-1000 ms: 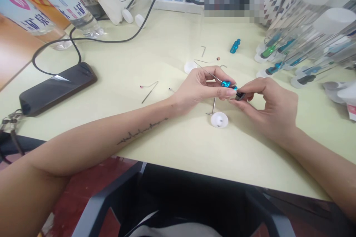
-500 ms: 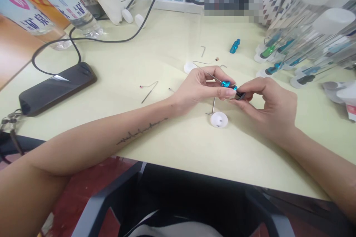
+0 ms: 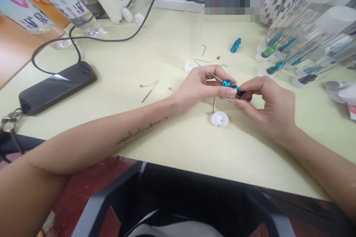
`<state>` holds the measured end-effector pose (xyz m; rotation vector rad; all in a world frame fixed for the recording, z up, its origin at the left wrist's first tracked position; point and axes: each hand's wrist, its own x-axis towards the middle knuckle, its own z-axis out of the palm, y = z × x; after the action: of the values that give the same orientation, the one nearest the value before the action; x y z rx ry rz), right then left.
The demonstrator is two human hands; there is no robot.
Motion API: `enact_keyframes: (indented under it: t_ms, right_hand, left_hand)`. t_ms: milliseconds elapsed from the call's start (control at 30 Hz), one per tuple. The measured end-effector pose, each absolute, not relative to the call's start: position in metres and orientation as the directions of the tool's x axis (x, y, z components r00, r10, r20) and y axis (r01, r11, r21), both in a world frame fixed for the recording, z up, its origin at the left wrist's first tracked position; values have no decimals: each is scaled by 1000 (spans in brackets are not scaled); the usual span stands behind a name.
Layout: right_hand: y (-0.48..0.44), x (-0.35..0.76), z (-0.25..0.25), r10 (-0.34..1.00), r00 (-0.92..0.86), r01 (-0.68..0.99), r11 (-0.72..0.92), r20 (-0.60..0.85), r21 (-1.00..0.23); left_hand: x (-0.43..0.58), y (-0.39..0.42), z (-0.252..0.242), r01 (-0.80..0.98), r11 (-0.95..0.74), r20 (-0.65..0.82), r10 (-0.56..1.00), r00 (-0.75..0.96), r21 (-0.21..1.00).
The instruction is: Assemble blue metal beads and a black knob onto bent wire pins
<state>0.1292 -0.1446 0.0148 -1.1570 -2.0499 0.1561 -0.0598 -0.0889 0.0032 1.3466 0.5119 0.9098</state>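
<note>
My left hand (image 3: 203, 85) pinches a small tool with a shiny blue handle (image 3: 226, 82) and a thin metal needle that points up and left. My right hand (image 3: 267, 105) meets it from the right, thumb and forefinger closed on a small dark piece (image 3: 240, 94) at the blue handle's end. Both hands hover just above the pale table (image 3: 167, 44). Directly below them lie a white round cap (image 3: 219, 119) and a short metal pin (image 3: 213, 106).
A black phone (image 3: 57, 88) with a black cable lies at the left, with water bottles (image 3: 69, 3) behind it. Bent wires (image 3: 149, 90), a spare blue handle (image 3: 235, 45) and another white cap (image 3: 190, 66) lie mid-table. Clear tubes holding tools (image 3: 303, 44) crowd the right.
</note>
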Motion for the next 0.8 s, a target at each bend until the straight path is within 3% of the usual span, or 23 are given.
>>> enact_keyframes:
  t_ms: [167,367,567,800]
  right_hand:
    - [-146,129,15,789,-297,677,571,538,-464]
    - [-144,133,16,836,-355,613,546,419,-571]
    - [-145,129,14,778,-277,662,580,564,-475]
    - [-145,130,15,790,-296,646,580,536,-497]
  left_hand:
    - [-60,-89,3,-258,-34,185,789,587,966]
    - [-60,-90,3,-265,-33,193,770,608,964]
    - [-59,-88,3,-271,-38,196,789,583,962]
    - [-60,-90,3,-281,-25,193,784,590,959]
